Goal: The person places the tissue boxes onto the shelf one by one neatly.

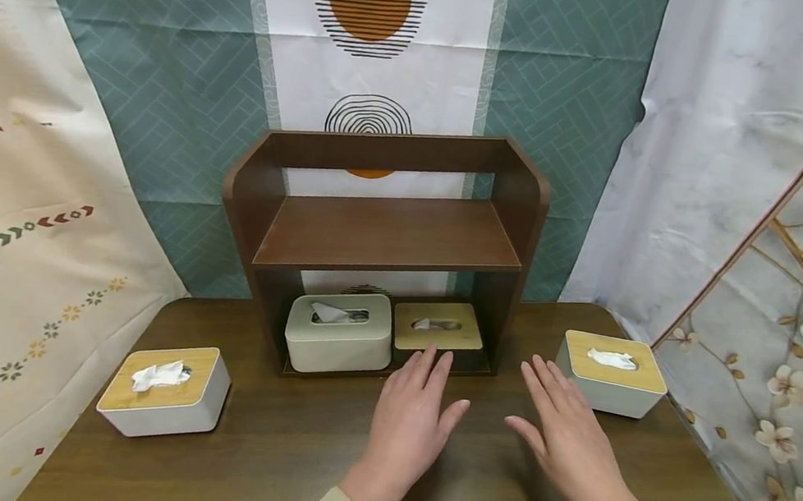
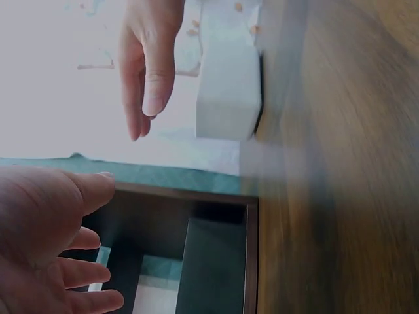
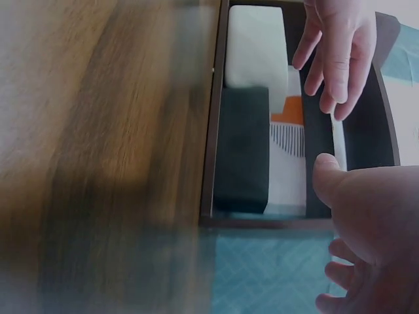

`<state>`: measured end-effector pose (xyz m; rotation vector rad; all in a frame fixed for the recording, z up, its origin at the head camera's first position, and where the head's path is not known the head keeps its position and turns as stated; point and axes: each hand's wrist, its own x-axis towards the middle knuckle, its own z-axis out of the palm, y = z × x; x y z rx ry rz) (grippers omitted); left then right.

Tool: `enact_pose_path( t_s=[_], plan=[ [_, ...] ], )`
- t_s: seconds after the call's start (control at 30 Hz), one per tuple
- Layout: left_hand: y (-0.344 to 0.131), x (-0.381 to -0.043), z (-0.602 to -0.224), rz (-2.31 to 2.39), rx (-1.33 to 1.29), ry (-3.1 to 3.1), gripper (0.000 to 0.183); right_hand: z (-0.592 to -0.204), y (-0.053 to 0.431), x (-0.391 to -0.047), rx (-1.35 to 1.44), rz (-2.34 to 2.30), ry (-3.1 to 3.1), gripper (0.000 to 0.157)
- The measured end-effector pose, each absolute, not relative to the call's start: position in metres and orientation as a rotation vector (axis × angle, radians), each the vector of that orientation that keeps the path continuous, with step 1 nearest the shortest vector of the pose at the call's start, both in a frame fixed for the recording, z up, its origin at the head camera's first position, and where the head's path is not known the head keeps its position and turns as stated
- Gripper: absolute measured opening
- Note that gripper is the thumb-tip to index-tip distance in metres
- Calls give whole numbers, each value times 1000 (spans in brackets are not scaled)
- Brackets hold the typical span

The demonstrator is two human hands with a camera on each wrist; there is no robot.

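Note:
Both hands hover in front of a brown two-tier shelf [image 1: 389, 232], fingers extended and holding nothing. My left hand [image 1: 407, 425] is nearest the dark tissue box with a wooden lid [image 1: 440, 329], its fingertips overlapping that box's front in the head view. Beside it on the lower tier stands a cream tissue box [image 1: 338, 347]. My right hand [image 1: 566, 435] is spread a little to the right, between the shelf and a white tissue box with a wooden lid [image 1: 615, 399]. In the right wrist view, the dark box [image 3: 242, 150] and the cream box [image 3: 255, 46] sit side by side.
Another white tissue box with a wooden lid [image 1: 163, 413] stands at the left of the brown table [image 1: 273, 467]. The shelf's upper tier [image 1: 388, 237] is a bare board. Patterned curtains [image 1: 152, 90] hang behind and on both sides.

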<state>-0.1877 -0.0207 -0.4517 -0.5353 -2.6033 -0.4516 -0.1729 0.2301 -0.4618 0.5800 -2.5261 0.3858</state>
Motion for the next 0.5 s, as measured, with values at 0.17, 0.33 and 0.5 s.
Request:
enact_pose_path(
  t_s=[0.17, 0.33, 0.5],
  plan=[
    [-7, -190, -452, -461, -579, -2601, 71, -463, 241, -168, 539, 396, -2524, 87],
    [7, -192, -454, -463, -618, -2609, 69, -463, 254, -164, 485, 386, -2542, 89],
    [20, -195, -457, -461, -647, -2621, 68, -464, 268, -161, 450, 364, -2551, 88]
  ],
)
